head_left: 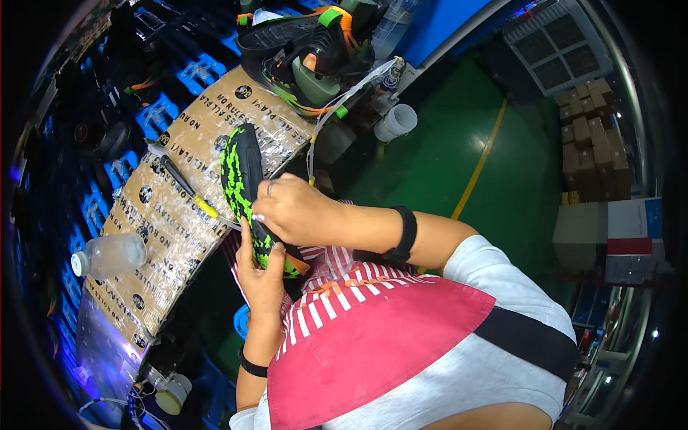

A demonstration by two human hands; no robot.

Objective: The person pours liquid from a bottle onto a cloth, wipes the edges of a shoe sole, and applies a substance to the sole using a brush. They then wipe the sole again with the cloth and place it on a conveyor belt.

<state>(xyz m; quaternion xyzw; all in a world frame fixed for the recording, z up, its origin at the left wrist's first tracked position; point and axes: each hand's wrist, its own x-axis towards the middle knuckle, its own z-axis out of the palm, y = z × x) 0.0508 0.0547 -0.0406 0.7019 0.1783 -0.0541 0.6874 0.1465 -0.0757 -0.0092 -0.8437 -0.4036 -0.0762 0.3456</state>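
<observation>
A black shoe with a bright green patterned sole [235, 172] is held on its side over the near edge of the bench. My left hand [259, 276] grips it around its lower end, thumb on one side and fingers on the other. My right hand [287, 208] is curled against the middle of the shoe, fingers pinched together. A small whitish bit shows at its fingertips, too small to name. A tool with a dark shaft and yellow handle [206, 208] lies on the bench left of the shoe.
Taped cardboard [179, 236] covers the bench. On it stand a clear bottle with a white cap [118, 256] and, at the far end, several black and orange shoes [301, 61]. Blue racks [158, 118] run along the left. A white bucket [396, 122] stands on the green floor.
</observation>
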